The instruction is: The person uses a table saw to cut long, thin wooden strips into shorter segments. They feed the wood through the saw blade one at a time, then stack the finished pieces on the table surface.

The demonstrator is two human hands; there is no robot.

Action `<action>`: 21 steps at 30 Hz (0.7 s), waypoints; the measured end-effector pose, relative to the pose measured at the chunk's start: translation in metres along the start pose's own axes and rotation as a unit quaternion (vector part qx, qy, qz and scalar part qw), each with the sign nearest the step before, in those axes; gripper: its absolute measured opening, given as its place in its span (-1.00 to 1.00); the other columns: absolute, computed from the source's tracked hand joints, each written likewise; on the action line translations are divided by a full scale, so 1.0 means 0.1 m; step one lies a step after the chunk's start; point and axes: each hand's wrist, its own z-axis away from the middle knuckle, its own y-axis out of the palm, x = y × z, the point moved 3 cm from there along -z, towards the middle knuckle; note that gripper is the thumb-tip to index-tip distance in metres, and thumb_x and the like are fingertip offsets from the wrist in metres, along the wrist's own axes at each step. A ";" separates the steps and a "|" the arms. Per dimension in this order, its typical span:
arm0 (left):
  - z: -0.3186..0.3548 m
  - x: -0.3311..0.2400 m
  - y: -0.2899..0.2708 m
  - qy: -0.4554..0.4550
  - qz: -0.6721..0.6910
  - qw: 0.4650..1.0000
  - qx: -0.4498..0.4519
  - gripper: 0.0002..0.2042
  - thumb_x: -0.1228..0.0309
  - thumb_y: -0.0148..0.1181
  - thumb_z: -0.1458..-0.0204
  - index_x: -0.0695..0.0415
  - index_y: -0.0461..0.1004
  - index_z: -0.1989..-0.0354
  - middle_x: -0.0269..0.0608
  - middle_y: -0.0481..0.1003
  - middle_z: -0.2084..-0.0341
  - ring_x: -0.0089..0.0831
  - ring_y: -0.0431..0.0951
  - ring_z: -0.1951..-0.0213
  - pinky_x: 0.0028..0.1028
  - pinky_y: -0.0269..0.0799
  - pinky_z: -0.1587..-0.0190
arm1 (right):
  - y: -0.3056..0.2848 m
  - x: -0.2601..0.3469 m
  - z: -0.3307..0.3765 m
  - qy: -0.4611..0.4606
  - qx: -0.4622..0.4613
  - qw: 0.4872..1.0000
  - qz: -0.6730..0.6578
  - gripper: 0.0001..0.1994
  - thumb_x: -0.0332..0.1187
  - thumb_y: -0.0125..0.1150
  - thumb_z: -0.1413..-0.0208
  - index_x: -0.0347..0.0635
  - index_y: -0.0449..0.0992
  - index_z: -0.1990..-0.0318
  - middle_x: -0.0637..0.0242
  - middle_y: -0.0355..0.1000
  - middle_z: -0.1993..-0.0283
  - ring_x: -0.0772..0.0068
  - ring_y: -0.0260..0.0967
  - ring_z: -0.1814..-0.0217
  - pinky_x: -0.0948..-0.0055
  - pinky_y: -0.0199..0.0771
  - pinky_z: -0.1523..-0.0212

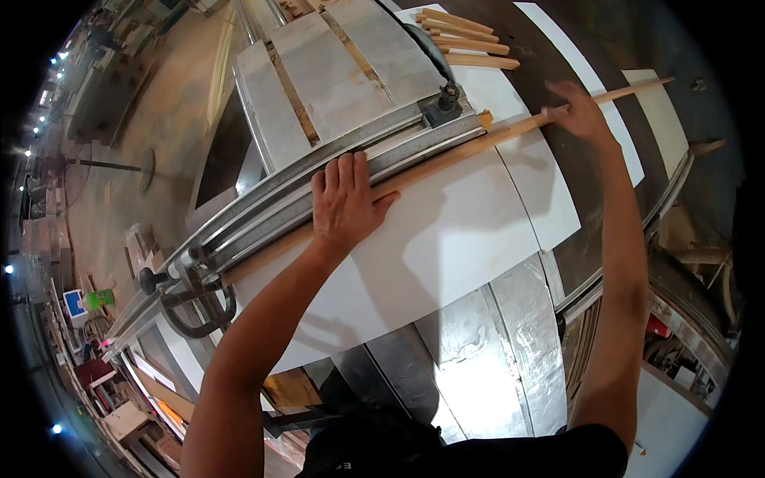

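Observation:
A long, thin wooden strip (446,163) lies along a metal fence rail (398,163), over white sheet material, and reaches out to the far right. My left hand (344,199) is closed at the rail and strip: its fingers curl over the rail and its thumb lies by the strip's near side. My right hand (582,115) is over the strip farther right, slightly blurred, thumb and forefinger apart. Its other fingers are partly hidden. The white sheet (446,239) under the strip carries the shadows of my arms.
Several short wooden strips (470,40) lie at the back on a white panel. Beyond the rail is a slotted metal table (335,72). A black clamp knob (446,99) stands at the rail's right end, and a dark curved handle (199,315) at its left. Bare metal surface (478,342) lies nearer me.

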 end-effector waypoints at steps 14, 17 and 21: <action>-0.04 0.03 0.00 -0.011 -0.005 1.000 0.023 -0.16 -0.13 0.47 0.19 0.31 0.38 -0.13 -0.04 0.42 0.07 -0.10 0.42 0.02 -0.16 0.28 -0.07 | 0.24 -0.06 0.13 -0.025 0.065 0.997 -0.043 -0.61 -0.39 0.51 0.05 -0.36 0.60 0.05 0.12 0.56 0.12 0.08 0.55 0.09 0.26 0.54 0.06; -0.03 0.00 0.01 -0.019 -0.010 0.999 0.029 -0.16 -0.11 0.48 0.19 0.29 0.38 -0.13 -0.06 0.41 0.06 -0.12 0.42 0.01 -0.18 0.27 -0.07 | 0.26 -0.08 0.17 -0.021 0.061 0.997 -0.030 -0.63 -0.39 0.49 0.03 -0.35 0.60 0.06 0.11 0.55 0.12 0.07 0.55 0.09 0.24 0.54 0.06; -0.04 -0.01 0.02 -0.033 -0.006 0.998 0.058 -0.17 -0.10 0.49 0.19 0.26 0.35 -0.14 -0.10 0.40 0.04 -0.16 0.40 -0.03 -0.18 0.26 -0.07 | 0.27 -0.09 0.17 -0.038 0.057 0.998 -0.005 -0.63 -0.39 0.48 0.01 -0.32 0.60 0.04 0.11 0.54 0.10 0.07 0.55 0.07 0.22 0.54 0.03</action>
